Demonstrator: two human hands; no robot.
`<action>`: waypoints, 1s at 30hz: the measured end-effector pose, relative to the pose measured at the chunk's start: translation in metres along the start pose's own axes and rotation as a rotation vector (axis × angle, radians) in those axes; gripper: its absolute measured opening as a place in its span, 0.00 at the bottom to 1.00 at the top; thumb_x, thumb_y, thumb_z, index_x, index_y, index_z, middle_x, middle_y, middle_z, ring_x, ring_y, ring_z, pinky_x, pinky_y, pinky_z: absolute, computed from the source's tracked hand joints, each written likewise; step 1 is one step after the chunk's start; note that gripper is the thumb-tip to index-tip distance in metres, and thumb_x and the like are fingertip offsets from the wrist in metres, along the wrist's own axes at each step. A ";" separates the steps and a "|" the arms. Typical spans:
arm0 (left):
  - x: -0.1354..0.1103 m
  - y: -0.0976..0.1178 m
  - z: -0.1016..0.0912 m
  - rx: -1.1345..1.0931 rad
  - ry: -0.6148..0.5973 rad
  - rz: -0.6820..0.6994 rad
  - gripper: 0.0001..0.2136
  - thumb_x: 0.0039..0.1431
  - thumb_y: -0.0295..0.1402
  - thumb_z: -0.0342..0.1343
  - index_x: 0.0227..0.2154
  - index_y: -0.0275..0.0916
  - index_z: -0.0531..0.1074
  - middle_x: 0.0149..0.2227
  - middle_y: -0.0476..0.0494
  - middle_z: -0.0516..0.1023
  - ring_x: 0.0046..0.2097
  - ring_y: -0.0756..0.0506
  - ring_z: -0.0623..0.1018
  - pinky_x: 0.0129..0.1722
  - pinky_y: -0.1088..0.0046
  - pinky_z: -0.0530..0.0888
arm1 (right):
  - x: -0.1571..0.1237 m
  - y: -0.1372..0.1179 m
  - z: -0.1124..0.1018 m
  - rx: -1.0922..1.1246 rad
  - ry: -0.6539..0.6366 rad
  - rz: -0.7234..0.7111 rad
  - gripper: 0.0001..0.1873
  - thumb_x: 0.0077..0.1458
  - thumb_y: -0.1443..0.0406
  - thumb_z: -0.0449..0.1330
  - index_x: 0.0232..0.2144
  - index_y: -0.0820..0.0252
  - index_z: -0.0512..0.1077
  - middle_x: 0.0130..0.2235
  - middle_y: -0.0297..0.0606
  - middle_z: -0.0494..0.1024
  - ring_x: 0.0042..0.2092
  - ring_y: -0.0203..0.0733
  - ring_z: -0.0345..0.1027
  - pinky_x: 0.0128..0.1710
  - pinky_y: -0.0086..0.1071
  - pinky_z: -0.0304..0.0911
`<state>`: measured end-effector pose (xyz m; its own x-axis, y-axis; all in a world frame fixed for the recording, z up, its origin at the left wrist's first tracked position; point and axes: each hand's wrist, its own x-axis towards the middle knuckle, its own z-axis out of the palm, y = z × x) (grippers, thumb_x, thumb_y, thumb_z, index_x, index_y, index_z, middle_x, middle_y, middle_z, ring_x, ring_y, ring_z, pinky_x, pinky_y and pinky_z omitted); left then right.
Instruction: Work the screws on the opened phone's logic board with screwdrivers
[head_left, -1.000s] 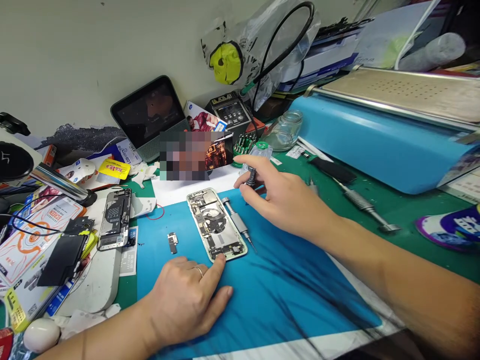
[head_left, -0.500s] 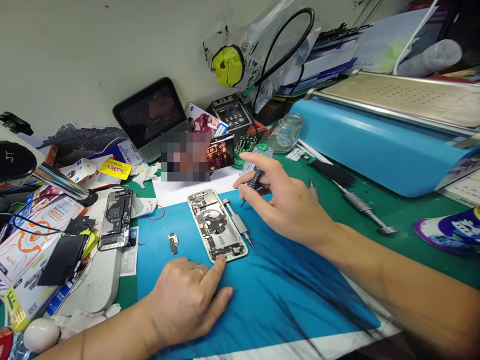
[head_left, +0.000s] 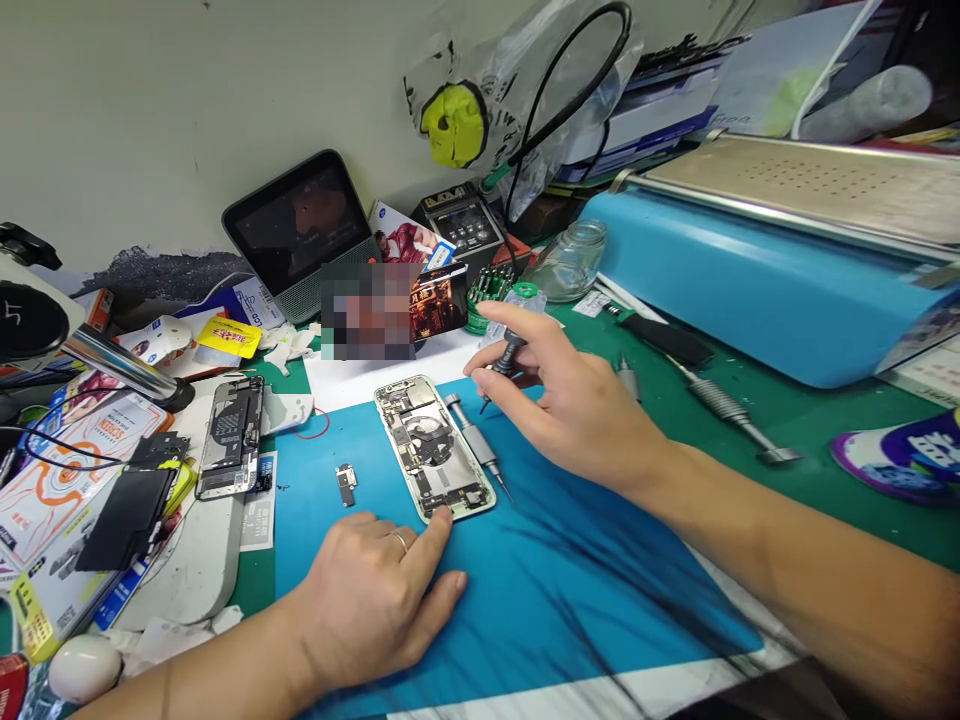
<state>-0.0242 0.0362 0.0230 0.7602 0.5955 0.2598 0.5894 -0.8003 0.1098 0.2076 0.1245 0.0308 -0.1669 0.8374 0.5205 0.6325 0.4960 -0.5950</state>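
Observation:
An opened smartphone (head_left: 439,450), its inner parts bare, lies on the blue mat (head_left: 570,590). My left hand (head_left: 375,590) rests by its bottom end; the index finger presses on the lower edge, the thumb is stretched apart, and nothing is held. Above and right of the phone, my right hand (head_left: 570,400) pinches a small dark screwdriver (head_left: 511,355), tip pointing down and clear of the phone. Along the phone's right side lies a grey screwdriver (head_left: 480,447). A small metal-and-black phone part (head_left: 346,485) lies left of the phone.
On the left, a phone screen assembly (head_left: 231,437) lies on a white pad among boxes. At the back stand a smart display (head_left: 300,220), a propped phone (head_left: 439,303), a green bit holder (head_left: 487,290) and a glass jar (head_left: 574,260). A blue machine (head_left: 750,290) fills the right.
Almost nothing differs. The view has shifted very slightly, and the picture on the propped phone has changed; both hands keep their places.

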 end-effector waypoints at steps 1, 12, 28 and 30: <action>0.000 0.000 0.000 0.000 0.003 0.000 0.18 0.74 0.37 0.40 0.53 0.28 0.68 0.22 0.49 0.74 0.20 0.44 0.74 0.20 0.66 0.65 | 0.000 0.000 0.000 0.000 0.001 -0.009 0.26 0.64 0.64 0.55 0.63 0.54 0.58 0.40 0.37 0.82 0.37 0.43 0.78 0.41 0.37 0.75; 0.000 0.000 0.001 -0.004 -0.007 -0.003 0.18 0.74 0.37 0.40 0.53 0.28 0.68 0.22 0.49 0.75 0.21 0.44 0.74 0.21 0.67 0.65 | -0.001 0.000 0.001 0.021 -0.006 -0.008 0.26 0.64 0.65 0.56 0.63 0.54 0.58 0.40 0.37 0.82 0.37 0.43 0.78 0.41 0.39 0.76; 0.000 0.000 0.002 -0.001 -0.011 -0.005 0.18 0.74 0.37 0.40 0.53 0.28 0.68 0.22 0.49 0.74 0.21 0.44 0.74 0.21 0.65 0.66 | -0.001 -0.001 0.001 0.018 -0.010 0.015 0.26 0.64 0.64 0.56 0.63 0.53 0.58 0.41 0.37 0.82 0.35 0.43 0.78 0.36 0.38 0.75; -0.001 0.000 0.002 0.000 -0.009 -0.004 0.18 0.74 0.37 0.41 0.53 0.29 0.68 0.22 0.49 0.74 0.21 0.44 0.74 0.20 0.66 0.65 | -0.001 -0.001 0.001 0.021 -0.024 0.016 0.26 0.64 0.64 0.56 0.63 0.54 0.58 0.41 0.37 0.82 0.36 0.43 0.78 0.36 0.37 0.75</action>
<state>-0.0243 0.0361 0.0208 0.7601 0.5994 0.2509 0.5925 -0.7979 0.1109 0.2063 0.1231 0.0303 -0.1755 0.8503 0.4962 0.6194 0.4871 -0.6157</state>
